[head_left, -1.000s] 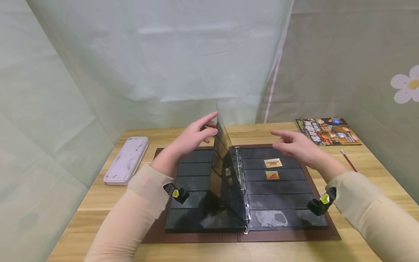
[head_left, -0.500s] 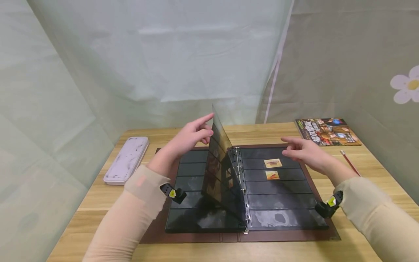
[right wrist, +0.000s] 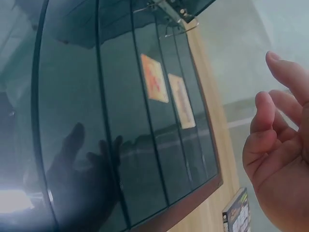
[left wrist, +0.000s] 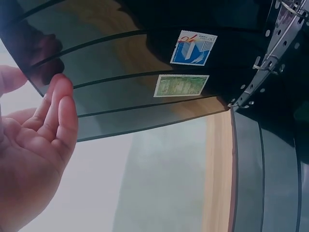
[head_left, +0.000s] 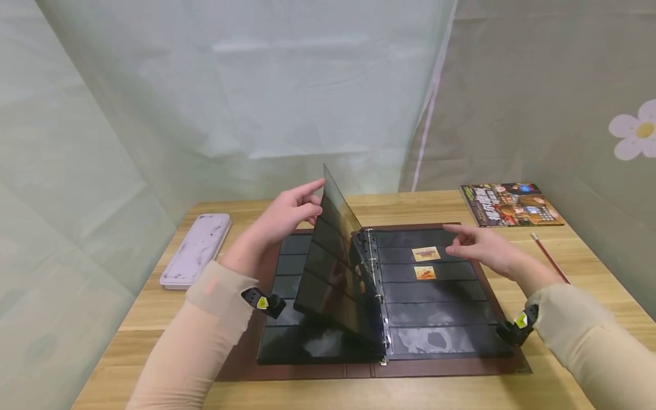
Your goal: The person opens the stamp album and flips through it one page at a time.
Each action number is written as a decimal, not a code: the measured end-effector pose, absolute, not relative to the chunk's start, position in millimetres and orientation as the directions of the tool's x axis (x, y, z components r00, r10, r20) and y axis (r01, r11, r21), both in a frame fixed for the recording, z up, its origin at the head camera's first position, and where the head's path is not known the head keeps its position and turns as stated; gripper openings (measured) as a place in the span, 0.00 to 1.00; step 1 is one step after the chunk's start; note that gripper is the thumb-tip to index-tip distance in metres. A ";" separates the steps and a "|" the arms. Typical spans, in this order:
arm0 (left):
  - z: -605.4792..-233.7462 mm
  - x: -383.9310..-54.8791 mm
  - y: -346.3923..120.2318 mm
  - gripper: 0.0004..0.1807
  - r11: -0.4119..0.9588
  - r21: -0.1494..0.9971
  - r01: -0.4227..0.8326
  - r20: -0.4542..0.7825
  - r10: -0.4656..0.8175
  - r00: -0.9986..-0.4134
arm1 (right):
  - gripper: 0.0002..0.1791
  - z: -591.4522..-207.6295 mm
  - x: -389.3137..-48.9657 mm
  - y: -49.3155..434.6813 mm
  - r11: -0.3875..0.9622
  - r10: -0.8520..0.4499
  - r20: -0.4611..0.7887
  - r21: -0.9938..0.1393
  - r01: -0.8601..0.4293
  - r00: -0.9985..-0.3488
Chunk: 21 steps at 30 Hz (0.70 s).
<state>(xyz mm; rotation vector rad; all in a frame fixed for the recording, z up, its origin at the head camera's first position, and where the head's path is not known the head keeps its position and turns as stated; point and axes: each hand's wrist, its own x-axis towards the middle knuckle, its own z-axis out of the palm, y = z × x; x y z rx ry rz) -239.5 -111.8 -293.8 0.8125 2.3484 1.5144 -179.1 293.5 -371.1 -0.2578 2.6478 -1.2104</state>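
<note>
A stamp album (head_left: 353, 373) with black pocket pages and a ring spine lies spread on the table. One page (head_left: 333, 256) stands raised, leaning left. At its outer edge, my left hand (head_left: 289, 213) touches it with index finger and thumb; the index is extended. The left wrist view shows a blue stamp (left wrist: 194, 48) and a green stamp (left wrist: 181, 85) on that page. My right hand (head_left: 484, 247) hovers over the right page (head_left: 435, 293), index finger out, the others loosely bent, holding nothing. Two stamps sit there, a cream one (head_left: 426, 254) above an orange one (head_left: 425, 273).
A pale purple tin case (head_left: 196, 250) lies on the wooden table (head_left: 410, 393) left of the album. At the back right is a comic-style book (head_left: 512, 205), with a red pencil (head_left: 550, 259) in front of it. Fabric walls (head_left: 328, 85) surround the table.
The raised page has tipped further left, and my left hand has moved left with it. My right hand has shifted right and a little nearer.
</note>
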 end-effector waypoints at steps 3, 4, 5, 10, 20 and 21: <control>-293.3 -238.8 -115.2 0.32 0.332 0.885 0.327 0.096 0.557 -0.825 | 0.36 -377.3 -179.1 298.1 0.660 -0.246 -0.112 -0.747 -0.081 -0.963; -293.1 -238.4 -116.4 0.32 0.334 0.885 0.324 0.094 0.555 -0.827 | 0.36 -379.4 -179.1 299.5 0.665 -0.244 -0.107 -0.742 -0.086 -0.964; -293.4 -238.3 -117.6 0.33 0.335 0.886 0.322 0.092 0.553 -0.828 | 0.36 -381.3 -179.2 300.8 0.670 -0.243 -0.102 -0.737 -0.091 -0.965; -296.9 -239.5 -123.0 0.33 0.313 0.901 0.301 0.087 0.549 -0.831 | 0.36 -389.2 -177.4 306.9 0.695 -0.232 -0.106 -0.713 -0.089 -0.967; -300.5 -239.4 -130.5 0.33 0.342 0.890 0.300 0.067 0.552 -0.831 | 0.37 -401.9 -175.0 317.8 0.722 -0.235 -0.100 -0.684 -0.105 -0.967; -301.0 -239.2 -130.8 0.33 0.344 0.890 0.298 0.064 0.554 -0.830 | 0.37 -402.7 -174.9 318.3 0.728 -0.228 -0.102 -0.678 -0.100 -0.968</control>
